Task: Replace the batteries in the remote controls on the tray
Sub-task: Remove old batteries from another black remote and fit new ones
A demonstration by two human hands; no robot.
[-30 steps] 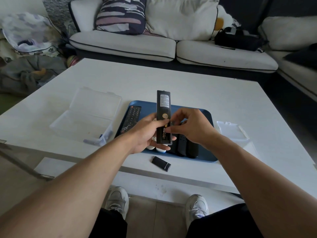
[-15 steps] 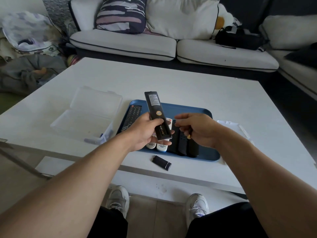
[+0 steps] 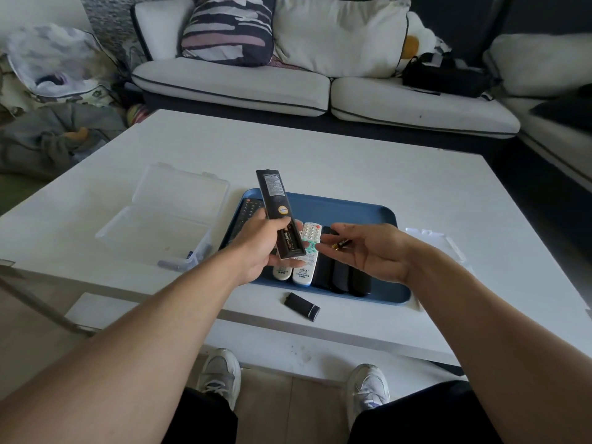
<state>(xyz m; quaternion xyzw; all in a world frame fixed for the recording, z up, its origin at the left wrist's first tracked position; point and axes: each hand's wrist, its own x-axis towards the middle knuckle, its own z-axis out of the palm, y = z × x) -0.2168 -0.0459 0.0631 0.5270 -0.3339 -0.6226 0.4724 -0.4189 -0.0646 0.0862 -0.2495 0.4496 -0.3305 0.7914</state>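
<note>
left hand (image 3: 261, 243) fingers wrap a long black remote (image 3: 279, 213), back up, battery bay uncovered, long axis pointing away and slightly left above the blue tray (image 3: 368, 216). right hand (image 3: 373, 249), palm up with fingers loosely spread, cradles a black-and-gold battery (image 3: 341, 244).

White table (image 3: 368, 174) fills mid scene. Clear plastic box (image 3: 160, 225) with its lid open stands on the table's left part; a flat clear plastic piece (image 3: 429, 238) lies at right. White sofa (image 3: 288, 88) runs along the far side, with a striped cushion (image 3: 229, 28) and a white cushion (image 3: 339, 33) leaning on its back; black bag (image 3: 445, 76) on its right seat. Heap of clothes and fabric (image 3: 51, 100) far left. Two white sneakers (image 3: 221, 373) on the floor, near edge, under the table.
</note>
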